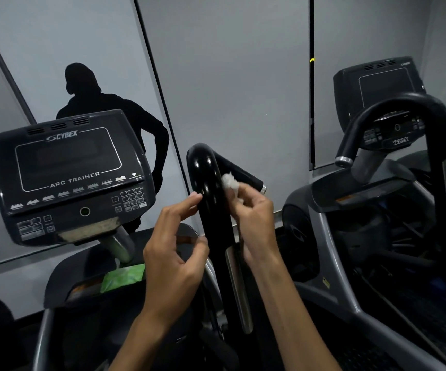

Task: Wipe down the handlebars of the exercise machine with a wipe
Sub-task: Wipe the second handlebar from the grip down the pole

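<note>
Grey gym wall panels behind everything. Up close, left hand point(175, 254) sits beside the black handlebar point(211, 199), fingers loosely curled, gripping nothing. Right hand point(254, 214) pinches a crumpled white wipe point(230, 182) against the bar's right side. Further back: green wipes pack point(123, 277), console point(69, 172).

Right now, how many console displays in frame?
2. The Cybex console sits at left, beside the handlebar being wiped. The second console is at upper right, on the neighbouring machine. Others may be out of frame.
</note>
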A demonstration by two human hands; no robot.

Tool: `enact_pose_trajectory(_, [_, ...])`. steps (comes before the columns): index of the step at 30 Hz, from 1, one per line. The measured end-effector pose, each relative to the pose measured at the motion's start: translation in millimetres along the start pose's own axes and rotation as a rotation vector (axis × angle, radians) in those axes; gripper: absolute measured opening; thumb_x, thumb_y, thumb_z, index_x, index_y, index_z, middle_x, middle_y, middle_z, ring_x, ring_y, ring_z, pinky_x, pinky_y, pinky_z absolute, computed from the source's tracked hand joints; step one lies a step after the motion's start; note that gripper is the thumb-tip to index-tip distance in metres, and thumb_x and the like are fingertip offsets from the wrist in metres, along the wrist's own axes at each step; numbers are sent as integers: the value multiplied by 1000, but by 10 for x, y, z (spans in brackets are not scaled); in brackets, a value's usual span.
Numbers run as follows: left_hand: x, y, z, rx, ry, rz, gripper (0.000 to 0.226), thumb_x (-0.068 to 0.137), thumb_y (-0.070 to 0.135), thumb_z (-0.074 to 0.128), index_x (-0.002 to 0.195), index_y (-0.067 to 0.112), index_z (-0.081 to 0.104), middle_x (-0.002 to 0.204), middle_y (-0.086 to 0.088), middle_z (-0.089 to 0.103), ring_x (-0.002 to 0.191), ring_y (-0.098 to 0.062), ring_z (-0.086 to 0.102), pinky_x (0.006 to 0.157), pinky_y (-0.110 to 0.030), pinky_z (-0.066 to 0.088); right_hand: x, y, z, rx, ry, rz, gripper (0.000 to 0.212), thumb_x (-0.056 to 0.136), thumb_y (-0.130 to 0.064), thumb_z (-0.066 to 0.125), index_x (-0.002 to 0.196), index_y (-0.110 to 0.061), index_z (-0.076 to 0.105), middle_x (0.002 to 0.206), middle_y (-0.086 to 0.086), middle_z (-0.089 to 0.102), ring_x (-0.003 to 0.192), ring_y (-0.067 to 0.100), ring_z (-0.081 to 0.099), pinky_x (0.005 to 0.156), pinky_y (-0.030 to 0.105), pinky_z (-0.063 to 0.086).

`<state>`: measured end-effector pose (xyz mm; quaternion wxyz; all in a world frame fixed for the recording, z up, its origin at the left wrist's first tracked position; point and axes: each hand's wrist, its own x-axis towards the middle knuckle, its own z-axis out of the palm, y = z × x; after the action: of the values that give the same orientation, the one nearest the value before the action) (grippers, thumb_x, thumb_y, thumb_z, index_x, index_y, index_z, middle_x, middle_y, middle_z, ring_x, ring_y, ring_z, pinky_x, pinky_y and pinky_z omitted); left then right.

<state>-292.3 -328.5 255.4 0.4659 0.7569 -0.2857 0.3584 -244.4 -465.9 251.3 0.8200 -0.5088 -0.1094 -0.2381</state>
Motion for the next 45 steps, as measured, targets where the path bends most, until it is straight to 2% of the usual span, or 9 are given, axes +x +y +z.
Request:
enact_pose_trajectory(5, [-31, 8, 3, 6, -9, 16, 59, 77, 2, 63, 132, 23, 58, 135, 15, 58, 111, 4, 59, 83, -32, 58, -181, 62, -183, -17, -8, 0, 15, 96, -7, 64, 98, -10, 78, 96, 24, 74, 88, 30, 66, 84, 37, 56])
enact_pose_trajectory(8, [-29, 5, 14, 18, 2, 10, 58, 78, 3, 63, 132, 24, 58, 134, 16, 58, 103, 8, 60, 80, -32, 59, 41, -65, 18, 12, 46, -76, 14, 96, -3, 64, 95, -11, 77, 83, 7, 76, 79, 15, 69, 73, 22, 57])
enact_pose_trajectory(12, [-13, -17, -14, 25, -8, -2, 57, 80, 4, 63, 134, 24, 58, 131, 17, 59, 108, 6, 59, 84, -39, 58, 73, -133, 116, -22, 66, -146, 12, 97, -11, 66, 100, -12, 77, 83, 2, 75, 77, 11, 68, 72, 22, 56])
enact_pose_trajectory(17, [-40, 16, -7, 60, -25, 30, 52, 84, 13, 66, 134, 24, 56, 134, 20, 56, 130, -4, 52, 102, -23, 46, -492, -51, -101, -214, 103, -195, 10, 90, -27, 72, 94, -21, 78, 93, 4, 70, 90, 20, 69, 81, 37, 58])
enact_pose_trajectory(21, [-58, 105, 33, 122, 1, 130, 43, 89, 31, 65, 130, 21, 60, 125, 16, 59, 118, -14, 55, 94, -29, 47, -647, -175, -56, -134, 105, -197, 14, 87, -30, 72, 95, -21, 79, 95, 8, 70, 85, 18, 67, 73, 28, 56])
enact_pose_trajectory(29, [6, 71, -62, 101, 59, 207, 34, 85, 14, 78, 117, 11, 70, 109, -1, 67, 93, -12, 68, 78, -24, 57, -726, -240, 54, 52, -58, -121, 35, 97, -31, 58, 105, -3, 77, 101, 15, 75, 99, 29, 73, 85, 31, 57])
enact_pose_trajectory(35, [466, 139, -114, 287, 181, 241, 29, 84, 4, 77, 113, 6, 73, 102, -11, 65, 86, -2, 55, 79, -2, 43, -661, -263, 89, -52, 167, -199, 20, 100, -21, 60, 99, -14, 78, 101, 6, 75, 91, 10, 71, 77, 19, 53])
enact_pose_trajectory(40, [615, 146, 1, 325, 39, 284, 26, 88, 13, 75, 114, 12, 74, 107, -2, 66, 98, -11, 60, 85, -18, 52, -618, -163, 98, -170, 230, -202, 17, 100, -14, 62, 97, -21, 77, 100, -2, 72, 94, 14, 68, 80, 21, 52])
enact_pose_trajectory(45, [61, 0, 86, 441, 124, 331, 19, 85, 3, 75, 104, 5, 77, 100, -7, 70, 95, -15, 60, 89, -13, 45, -609, -146, -22, -170, 255, -203, 20, 100, -15, 63, 93, -27, 77, 97, -3, 71, 88, 8, 65, 77, 20, 48])
